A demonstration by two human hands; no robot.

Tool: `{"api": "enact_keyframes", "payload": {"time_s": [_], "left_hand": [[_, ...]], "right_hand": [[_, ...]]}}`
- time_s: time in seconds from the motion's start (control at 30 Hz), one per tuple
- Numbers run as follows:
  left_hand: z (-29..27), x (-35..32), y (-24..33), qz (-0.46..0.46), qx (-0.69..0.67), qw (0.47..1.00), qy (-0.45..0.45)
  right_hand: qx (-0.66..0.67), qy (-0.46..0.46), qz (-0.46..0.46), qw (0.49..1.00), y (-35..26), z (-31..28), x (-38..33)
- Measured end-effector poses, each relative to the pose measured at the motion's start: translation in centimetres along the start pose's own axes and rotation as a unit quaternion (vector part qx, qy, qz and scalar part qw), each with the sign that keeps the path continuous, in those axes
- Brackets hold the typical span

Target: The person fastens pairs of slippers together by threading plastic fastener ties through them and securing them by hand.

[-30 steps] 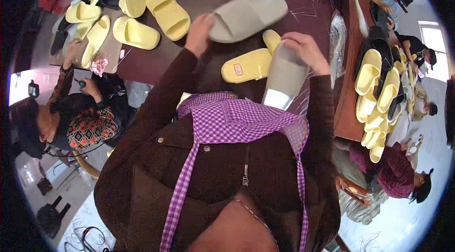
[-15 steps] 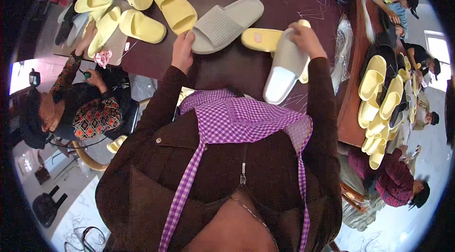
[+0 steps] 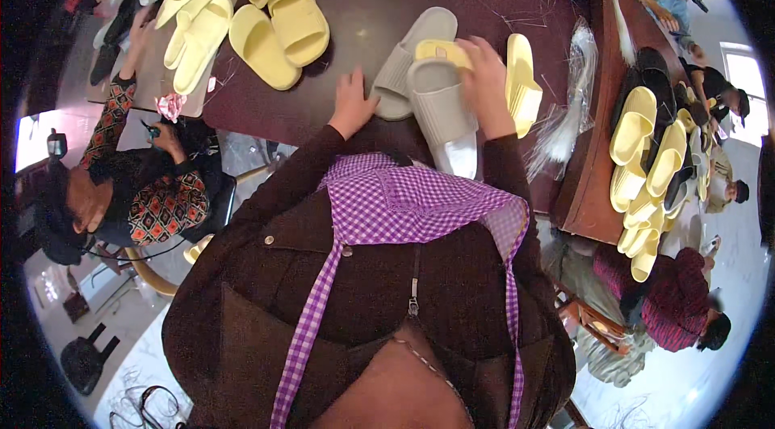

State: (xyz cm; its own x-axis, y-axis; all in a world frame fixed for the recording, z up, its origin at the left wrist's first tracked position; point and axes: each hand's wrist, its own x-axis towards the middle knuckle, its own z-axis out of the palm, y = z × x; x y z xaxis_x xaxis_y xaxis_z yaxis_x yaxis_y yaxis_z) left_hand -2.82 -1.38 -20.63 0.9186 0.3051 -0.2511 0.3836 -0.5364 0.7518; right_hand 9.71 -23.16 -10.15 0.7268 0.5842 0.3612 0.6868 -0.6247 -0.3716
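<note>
Head view: far grey slipper [image 3: 397,74] beside near grey slipper [image 3: 442,108], over the table [image 3: 363,1]
Left hand [image 3: 353,104]: loosely spread, at the far slipper's edge
Right hand [image 3: 487,88]: against the near one, grip unclear
Edges: best for steadying both

No words or numbers can be read. Two small labels can be made out, placed here from the nearer grey slipper [image 3: 441,110]. Just beyond its upper end, a little label [image 3: 440,50] sits on the insole of a partly covered yellow slipper [image 3: 458,54]; it looks pale with a warm-coloured border, though at this size that is hard to be sure of, and its print is illegible. Well to the grey slipper's left lies a whitish tag [image 3: 211,84], its marks too small to read.
</note>
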Motion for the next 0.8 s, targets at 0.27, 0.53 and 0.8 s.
{"api": "enact_keyframes", "payload": {"time_s": [0.27,0.53,0.8], "left_hand": [[-0.6,4.7,6.5,0.355,0.154,0.921,0.052],[-0.4,13.2,12.0,0.405,0.008,0.911,-0.077],[-1.8,14.4,16.6,0.194,-0.256,0.942,-0.1]], "right_hand": [[-0.188,-0.062,0.15,0.969,10.9,-1.8,-7.1],[-0.261,-0.076,0.215,0.938,10.5,-2.8,-4.5],[-0.217,0.015,0.129,0.967,6.8,-7.5,-1.2]]}}
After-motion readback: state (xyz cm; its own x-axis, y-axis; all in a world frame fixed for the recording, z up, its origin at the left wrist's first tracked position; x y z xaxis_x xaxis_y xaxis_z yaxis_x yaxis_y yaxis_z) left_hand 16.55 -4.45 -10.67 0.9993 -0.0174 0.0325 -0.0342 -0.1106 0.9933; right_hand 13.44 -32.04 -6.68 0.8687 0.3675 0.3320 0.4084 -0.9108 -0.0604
